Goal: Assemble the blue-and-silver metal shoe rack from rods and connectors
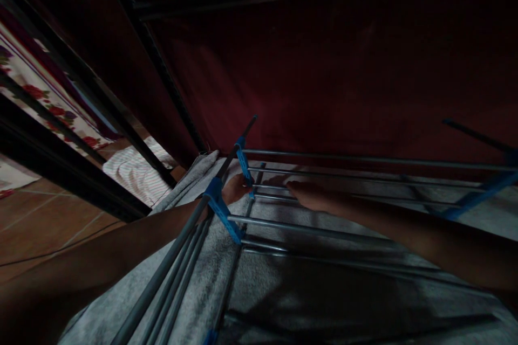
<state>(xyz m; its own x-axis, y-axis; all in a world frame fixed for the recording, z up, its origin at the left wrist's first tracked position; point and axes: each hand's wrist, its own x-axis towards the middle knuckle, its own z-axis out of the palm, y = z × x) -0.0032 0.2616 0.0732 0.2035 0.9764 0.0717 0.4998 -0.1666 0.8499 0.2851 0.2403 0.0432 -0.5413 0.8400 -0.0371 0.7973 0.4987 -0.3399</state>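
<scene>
A rack frame of grey metal tubes and blue plastic connectors lies before me. My left hand reaches under a long side tube and is closed around the far blue connector. Held in my right hand is a thin metal crossbar that runs to that connector; the fingers are partly lost in shadow. Closer to me, another blue connector joins the side tube to two crossbars. At the right stands a further blue connector, at the other ends of the far bars.
Loose tubes lie beside the frame on a grey towel-like cloth. Behind rises a dark red panel with black metal posts. To the left are tiled floor, a striped cloth and floral fabric.
</scene>
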